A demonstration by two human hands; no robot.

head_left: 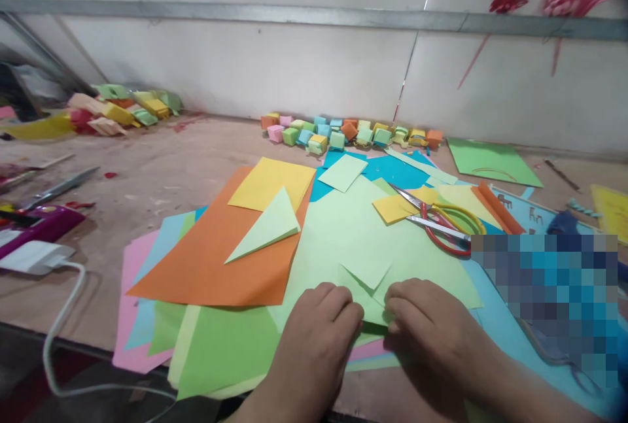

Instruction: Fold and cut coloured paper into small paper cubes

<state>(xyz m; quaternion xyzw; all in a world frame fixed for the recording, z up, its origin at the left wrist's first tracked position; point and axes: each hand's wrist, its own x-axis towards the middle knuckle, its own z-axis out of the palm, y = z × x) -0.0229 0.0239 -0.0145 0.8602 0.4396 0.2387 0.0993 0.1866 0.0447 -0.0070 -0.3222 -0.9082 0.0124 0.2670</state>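
Both hands work at a small pale green paper (367, 272), partly folded, with a pointed flap facing me. My left hand (321, 331) has its fingers curled on the paper's left side. On its right side, my right hand (432, 321) pinches with curled fingers. My fingertips and thumbs are mostly hidden. Beneath lies a large pale green sheet (328, 250). Left of it, a folded pale green triangle (267, 227) rests on an orange sheet (210, 256) and touches a yellow paper (275, 181). Red- and yellow-handled scissors (441, 223) lie open beyond my right hand.
Several small folded-paper cubes (338, 135) line the wall, with another pile (122, 109) at the far left. A white charger (36, 258) trails its cable over the table's front edge. At the right is a pixelated area (549, 305). A green sheet (490, 161) lies behind.
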